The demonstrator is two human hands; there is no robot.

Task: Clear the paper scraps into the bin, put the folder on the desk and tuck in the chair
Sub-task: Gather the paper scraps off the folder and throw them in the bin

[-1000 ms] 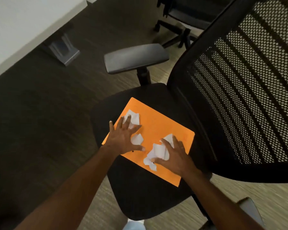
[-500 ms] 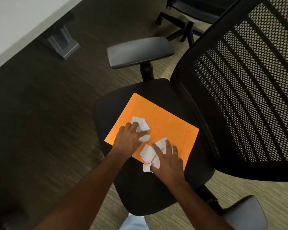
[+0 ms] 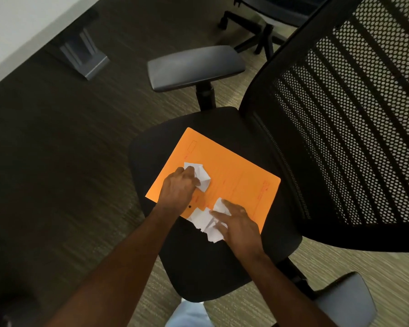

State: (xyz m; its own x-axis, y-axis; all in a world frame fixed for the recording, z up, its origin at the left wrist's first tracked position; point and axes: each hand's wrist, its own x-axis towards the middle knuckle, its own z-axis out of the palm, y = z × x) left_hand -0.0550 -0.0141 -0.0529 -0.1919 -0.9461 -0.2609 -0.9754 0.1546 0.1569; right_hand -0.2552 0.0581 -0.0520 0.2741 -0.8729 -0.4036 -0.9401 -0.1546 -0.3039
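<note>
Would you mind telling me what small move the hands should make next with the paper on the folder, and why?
Probably close the right hand over its scraps. Its fingers lie flat and spread on them, while the left hand is already curled around a crumpled piece. The right hand's scraps overhang the near edge of the orange folder on the chair seat, so they could slip off before lifting.

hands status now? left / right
Left hand: closed on a crumpled paper scrap.
Right hand: open, fingers flat on the paper scraps at the folder edge.
</note>
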